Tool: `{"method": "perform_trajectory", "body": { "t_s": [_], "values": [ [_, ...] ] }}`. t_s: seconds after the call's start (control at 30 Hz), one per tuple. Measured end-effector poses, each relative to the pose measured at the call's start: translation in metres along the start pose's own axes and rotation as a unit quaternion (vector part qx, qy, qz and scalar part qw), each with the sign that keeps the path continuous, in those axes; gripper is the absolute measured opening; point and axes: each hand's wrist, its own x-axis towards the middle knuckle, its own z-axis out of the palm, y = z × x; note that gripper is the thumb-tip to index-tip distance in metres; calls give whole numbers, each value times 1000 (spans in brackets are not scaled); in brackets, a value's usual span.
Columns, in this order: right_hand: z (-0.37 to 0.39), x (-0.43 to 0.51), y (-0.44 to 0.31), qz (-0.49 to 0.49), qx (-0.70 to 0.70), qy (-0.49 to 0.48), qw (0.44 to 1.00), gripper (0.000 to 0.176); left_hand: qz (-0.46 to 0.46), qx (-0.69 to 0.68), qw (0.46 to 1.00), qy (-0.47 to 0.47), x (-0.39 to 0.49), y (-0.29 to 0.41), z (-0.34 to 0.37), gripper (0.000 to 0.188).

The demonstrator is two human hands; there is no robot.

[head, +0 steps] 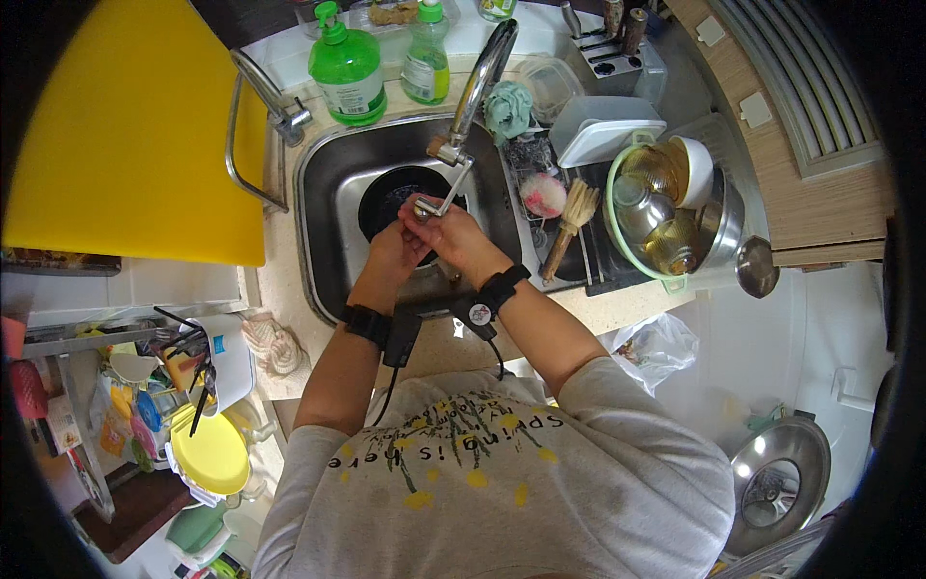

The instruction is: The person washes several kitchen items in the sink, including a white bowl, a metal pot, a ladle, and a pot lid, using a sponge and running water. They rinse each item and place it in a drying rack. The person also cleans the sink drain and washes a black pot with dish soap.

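Note:
Both hands are together over a stainless steel sink (pixel 340 239), under the end of a chrome faucet (pixel 477 79) with a jointed spout extension. My left hand (pixel 398 250) is low, its fingers close against the other hand. My right hand (pixel 452 235) is at the spout's outlet, its fingers partly behind the metal end. Whether either hand grips anything cannot be made out. A round black pan or bowl (pixel 376 192) lies in the sink beneath them, partly covered by the hands. Something small below the right wrist is mostly hidden.
Two green soap bottles (pixel 349 79) stand behind the sink, near a second small faucet (pixel 278 108). A wooden-handled brush (pixel 568 228) and a pink-white scrubber (pixel 542 195) lie right. Beyond is a green-rimmed colander (pixel 615 217) of bowls. A yellow board (pixel 145 137) stands left, above a knitted cloth (pixel 273 345).

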Motion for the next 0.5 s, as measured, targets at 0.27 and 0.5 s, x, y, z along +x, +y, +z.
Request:
{"method": "perform_trajectory", "body": {
  "t_s": [0.27,0.5],
  "values": [
    [-5,-19,-33,-89,-387,-19,918,23,61,125,972,-188,11,-9,7,22],
    [-6,-18,-77,-89,-610,25,787,23,32,251,967,31,4,17,1,16]
  ]
}}
